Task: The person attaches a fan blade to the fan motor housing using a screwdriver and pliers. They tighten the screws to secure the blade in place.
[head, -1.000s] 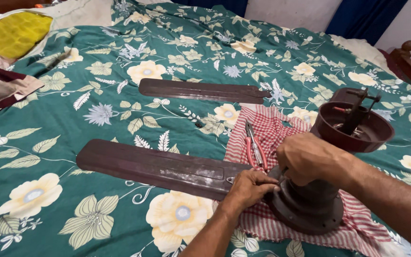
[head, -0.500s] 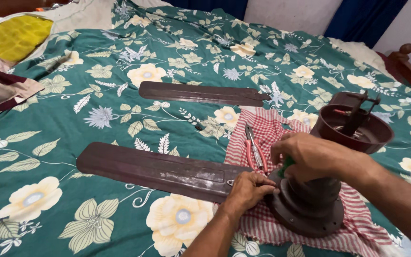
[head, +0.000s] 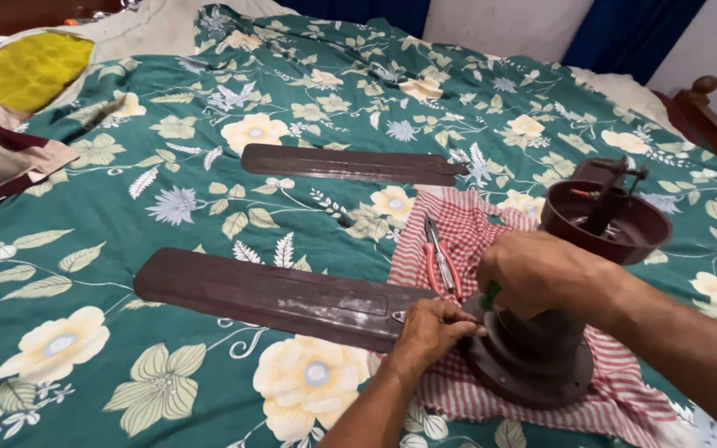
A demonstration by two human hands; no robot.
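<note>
A dark brown ceiling fan motor stands on a red-and-white checked cloth spread over the bed, which is covered in a green sheet with big cream flowers. One long brown fan blade lies flat on the sheet with its inner end reaching the motor. The left hand presses down on that inner end, fingers curled over the blade right at the joint. The right hand sits just above the motor body, closed around something with a green handle, probably a screwdriver, though only a sliver of it shows between the fingers. Beside the hands, on the cloth, rest red-handled pliers. A second blade lies further up the bed, well apart from the motor. The motor's upper cup with its short rod stands to the right of the hands. A yellow pillow sits at the far left corner.
</note>
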